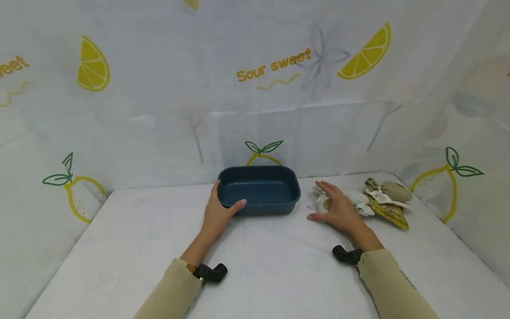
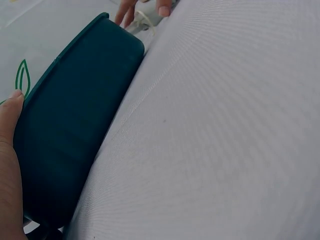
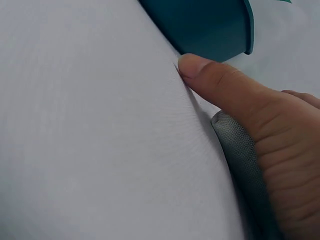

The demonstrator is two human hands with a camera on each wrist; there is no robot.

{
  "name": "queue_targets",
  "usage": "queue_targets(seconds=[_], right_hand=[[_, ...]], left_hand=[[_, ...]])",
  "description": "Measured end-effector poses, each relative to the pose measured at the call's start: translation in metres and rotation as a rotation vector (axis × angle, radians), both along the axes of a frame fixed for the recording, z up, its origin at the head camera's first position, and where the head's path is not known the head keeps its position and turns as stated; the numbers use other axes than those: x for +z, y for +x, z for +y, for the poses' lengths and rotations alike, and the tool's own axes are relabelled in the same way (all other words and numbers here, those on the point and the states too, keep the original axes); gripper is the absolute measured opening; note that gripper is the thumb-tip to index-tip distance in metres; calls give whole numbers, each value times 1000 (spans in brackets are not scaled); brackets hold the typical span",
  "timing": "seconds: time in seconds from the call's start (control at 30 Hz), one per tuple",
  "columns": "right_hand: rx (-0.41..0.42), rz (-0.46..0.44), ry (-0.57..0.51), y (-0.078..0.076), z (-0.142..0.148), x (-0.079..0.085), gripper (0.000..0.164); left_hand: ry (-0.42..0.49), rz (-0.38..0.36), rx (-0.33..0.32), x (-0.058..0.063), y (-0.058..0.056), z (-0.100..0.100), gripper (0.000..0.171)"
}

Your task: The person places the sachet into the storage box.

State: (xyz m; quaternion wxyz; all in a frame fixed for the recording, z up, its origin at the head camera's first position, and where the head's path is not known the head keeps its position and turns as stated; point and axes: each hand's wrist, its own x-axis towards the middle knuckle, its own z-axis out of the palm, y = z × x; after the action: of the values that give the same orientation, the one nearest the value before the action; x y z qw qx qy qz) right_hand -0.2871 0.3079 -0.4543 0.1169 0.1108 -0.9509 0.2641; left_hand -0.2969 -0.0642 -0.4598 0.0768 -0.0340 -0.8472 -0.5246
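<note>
A dark blue rectangular plastic basin (image 1: 264,209) stands on the white-covered table near its back edge, with nothing visible inside. My left hand (image 1: 218,215) grips its left end, thumb at the front rim and fingers along the left side. In the left wrist view the thumb (image 2: 11,117) lies at the upper edge of the basin (image 2: 80,95). To the right of the basin, my right hand (image 1: 338,210) is spread with thumb and fingers apart, over a small whitish drawstring pouch (image 1: 321,204) that it partly covers. In the right wrist view its thumb (image 3: 220,82) points toward the basin.
Right of my right hand lie several small cloth pouches: a white one (image 1: 360,203), a yellow patterned one (image 1: 392,215) and a tan one (image 1: 398,191), bunched together near the table's right edge. A white sheet with lemon prints (image 1: 159,133) hangs behind the table.
</note>
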Motion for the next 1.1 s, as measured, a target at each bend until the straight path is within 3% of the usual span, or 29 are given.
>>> queue_targets(seconds=[0.23,0.4,0.57,0.87,1.1], right_hand=[[-64,55,-25,1,-1,-4,67],[-122,87,-102,1,-5,-4,52],[-143,197,-180,2,-14,4,48],[-84,342,-210,9,-39,33,50],[-24,390,-226,13,-61,50,53]], left_hand=[[8,3,1,2,0,0,110],[10,2,0,3,0,-1,110],[14,6,0,3,0,-3,111],[30,18,1,-2,0,-1,111],[18,22,12,-4,-1,-1,112]])
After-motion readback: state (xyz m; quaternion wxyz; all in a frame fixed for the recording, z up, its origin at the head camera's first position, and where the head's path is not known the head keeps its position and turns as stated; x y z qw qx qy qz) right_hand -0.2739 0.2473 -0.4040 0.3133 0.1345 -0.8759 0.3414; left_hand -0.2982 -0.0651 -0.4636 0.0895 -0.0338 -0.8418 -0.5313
